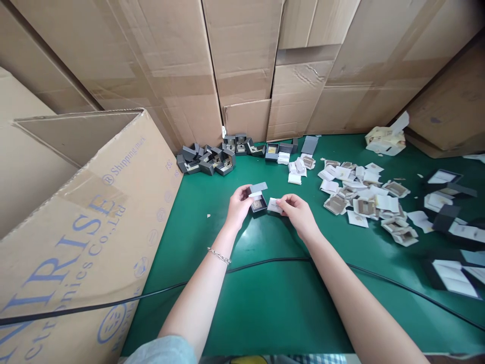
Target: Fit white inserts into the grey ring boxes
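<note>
Near the middle of the green table, my left hand [239,206] is closed on a small dark grey box [259,207] with its lid tipped up. Inside the box a beige and grey piece shows, too small to name. A strip of white paper stands at the box's back, by my left fingertips. My right hand [297,212] pinches a small white card [273,205] just right of the box. Faint print shows on the card. A chain bracelet circles my left wrist.
Several dark boxes [212,159] cluster at the back left. Torn white and grey packing pieces [364,192] spread over the right. Opened dark boxes [447,217] lie at the far right. A black cable [265,261] crosses the table [273,313]. A large carton [87,222] stands left.
</note>
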Available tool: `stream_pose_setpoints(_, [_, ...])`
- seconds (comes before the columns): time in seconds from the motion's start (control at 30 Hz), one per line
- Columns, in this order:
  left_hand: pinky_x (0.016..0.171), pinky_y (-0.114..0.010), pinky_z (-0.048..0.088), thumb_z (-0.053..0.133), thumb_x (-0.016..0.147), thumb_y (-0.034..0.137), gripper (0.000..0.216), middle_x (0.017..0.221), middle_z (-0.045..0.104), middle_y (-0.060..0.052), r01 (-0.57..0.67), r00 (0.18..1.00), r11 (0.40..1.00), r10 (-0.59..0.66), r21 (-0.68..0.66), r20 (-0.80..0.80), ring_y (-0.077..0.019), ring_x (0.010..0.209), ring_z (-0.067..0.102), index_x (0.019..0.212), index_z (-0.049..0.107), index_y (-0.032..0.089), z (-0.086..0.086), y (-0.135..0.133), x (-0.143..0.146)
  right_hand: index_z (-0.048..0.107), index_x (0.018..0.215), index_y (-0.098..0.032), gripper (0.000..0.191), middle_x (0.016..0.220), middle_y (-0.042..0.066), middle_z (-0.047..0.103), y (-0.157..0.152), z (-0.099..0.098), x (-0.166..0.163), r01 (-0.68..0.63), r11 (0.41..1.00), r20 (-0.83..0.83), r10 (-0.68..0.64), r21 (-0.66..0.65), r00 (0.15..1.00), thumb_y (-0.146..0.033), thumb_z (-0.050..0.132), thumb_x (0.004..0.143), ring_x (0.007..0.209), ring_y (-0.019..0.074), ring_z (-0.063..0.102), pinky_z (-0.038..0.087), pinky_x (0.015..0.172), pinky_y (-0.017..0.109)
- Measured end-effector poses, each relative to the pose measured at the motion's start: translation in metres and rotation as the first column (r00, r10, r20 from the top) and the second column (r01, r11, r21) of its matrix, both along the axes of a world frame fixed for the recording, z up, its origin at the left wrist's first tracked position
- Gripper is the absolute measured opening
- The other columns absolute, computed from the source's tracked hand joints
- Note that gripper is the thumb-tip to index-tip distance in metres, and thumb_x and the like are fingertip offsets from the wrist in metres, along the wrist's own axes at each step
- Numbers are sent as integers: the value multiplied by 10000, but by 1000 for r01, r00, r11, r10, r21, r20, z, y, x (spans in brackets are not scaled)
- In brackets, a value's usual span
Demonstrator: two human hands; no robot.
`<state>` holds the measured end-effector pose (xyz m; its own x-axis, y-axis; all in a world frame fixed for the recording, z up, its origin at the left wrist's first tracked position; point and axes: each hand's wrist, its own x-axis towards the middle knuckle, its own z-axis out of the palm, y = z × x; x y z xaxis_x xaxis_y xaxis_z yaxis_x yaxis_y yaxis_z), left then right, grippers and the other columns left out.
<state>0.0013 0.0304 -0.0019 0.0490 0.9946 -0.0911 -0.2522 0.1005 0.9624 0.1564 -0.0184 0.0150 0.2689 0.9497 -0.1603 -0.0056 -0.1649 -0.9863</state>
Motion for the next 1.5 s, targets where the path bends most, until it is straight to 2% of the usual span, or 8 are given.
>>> stream_pose_setpoints(0.1, [749,-324,503,609,659,136,538,963,664,-53,-74,990,994,83,-85,114,-195,865,632,1175,481,215,3,-1,2,576,651,-167,323,597,-27,526,0,2,4,-7,1000,-25,7,-23,1000,-448,726,596,492,70,428,388,466,205])
stream_pose_setpoints(0.23, [778,-290,499,587,695,130,490,949,665,-32,-125,943,986,154,-115,295,-164,891,631,1162,478,232,6,0,2,554,648,-178,336,557,-42,515,1,3,1,-10,999,-394,-9,-46,919,-385,796,541,503,63,481,464,499,168])
stream_pose_setpoints(0.33, [834,-291,478,581,726,151,420,1027,656,-18,-118,917,987,149,-106,371,-152,966,616,1120,494,266,7,-2,3,558,690,-191,265,641,-23,588,1,1,-4,3,995,-531,-56,-101,845,-228,787,561,572,80,565,535,599,177])
stream_pose_setpoints(0.47, [873,-309,454,569,769,196,336,1063,656,-20,-88,918,982,145,-166,370,-157,1020,601,1091,504,267,8,-9,7,593,773,-188,161,762,25,652,1,1,-8,6,989,-550,-86,-146,831,-117,672,652,659,112,625,565,673,208])
stream_pose_setpoints(0.67, [860,-272,448,629,731,190,304,1002,656,-4,-49,906,979,127,-199,403,-129,969,603,1008,513,242,7,-15,10,532,656,-179,157,750,44,639,-2,7,-11,-27,989,-527,-55,-147,848,-254,655,719,682,149,648,547,603,226])
stream_pose_setpoints(0.9, [773,-253,463,645,725,294,252,902,625,1,-118,913,980,170,-161,371,-119,866,598,919,504,215,4,-15,16,546,713,-194,250,675,-26,568,-9,11,-21,-68,997,-580,44,-20,814,-350,722,627,580,101,568,470,516,201])
stream_pose_setpoints(1.1, [729,-285,476,552,774,383,248,866,611,-6,-111,910,988,145,-109,389,-152,824,610,945,488,215,0,-17,19,581,668,-169,281,539,-28,542,-16,14,-32,-139,988,-391,156,74,907,-409,718,616,496,80,499,431,516,195])
stream_pose_setpoints(1.5, [835,-296,451,575,789,368,294,1017,601,-48,-215,973,975,208,62,103,-163,945,577,1027,517,205,-1,-25,23,571,789,-190,233,560,-22,602,-11,2,-32,19,1000,75,-20,15,997,-387,636,684,469,114,555,435,461,210])
